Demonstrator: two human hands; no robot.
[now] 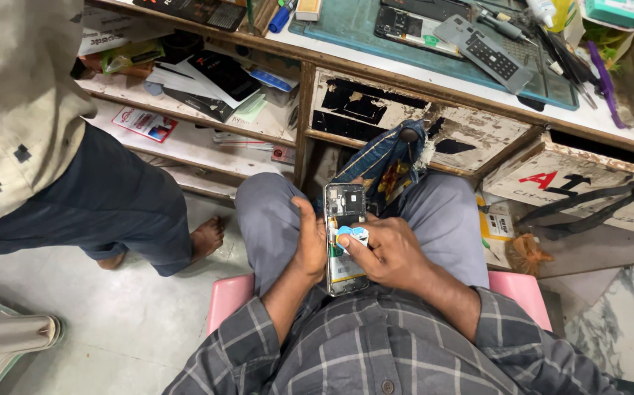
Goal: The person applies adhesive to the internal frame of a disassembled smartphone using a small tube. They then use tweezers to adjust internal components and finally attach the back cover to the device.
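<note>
From above, the seated person holds an opened phone (345,238) over their lap, between the knees, its back off and the insides showing. The left hand (309,245) grips the phone's left edge, fingers wrapped around it, thumb up along the side. The right hand (390,252) rests on the phone's lower half, thumb and forefinger pinched on a small blue-and-white pick (352,235) pressed against the phone's middle. A pink stool (229,292) shows beneath. Another person's leg (112,205) stands just to the left. The bench (419,69) ahead carries a green mat (353,25).
</note>
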